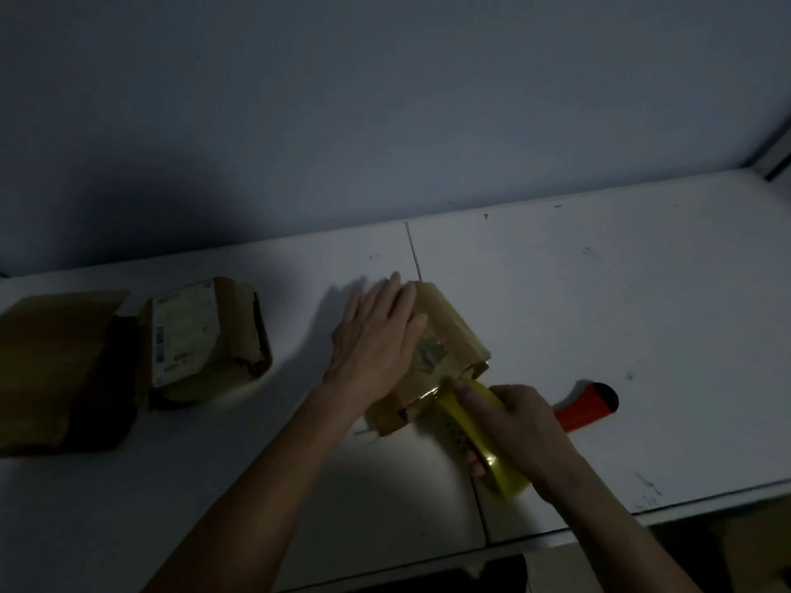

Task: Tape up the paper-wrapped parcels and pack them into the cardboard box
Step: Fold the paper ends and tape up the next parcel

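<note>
Yellow tape roll is being gripped by curled right hand, lower centre | parcel at frame centre, long axis running upper left–lower right, is being pressed by flat, straight-fingered left hand | white table

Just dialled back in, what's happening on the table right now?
A person is taping a paper-wrapped parcel in the middle of the white table. The left hand lies flat on top of it, holding it down, while the right hand grips a yellow tape roll at the parcel's near end. Another wrapped parcel sits to the left, beside a cardboard box. A red-handled tool lies to the right of the hands.
</note>
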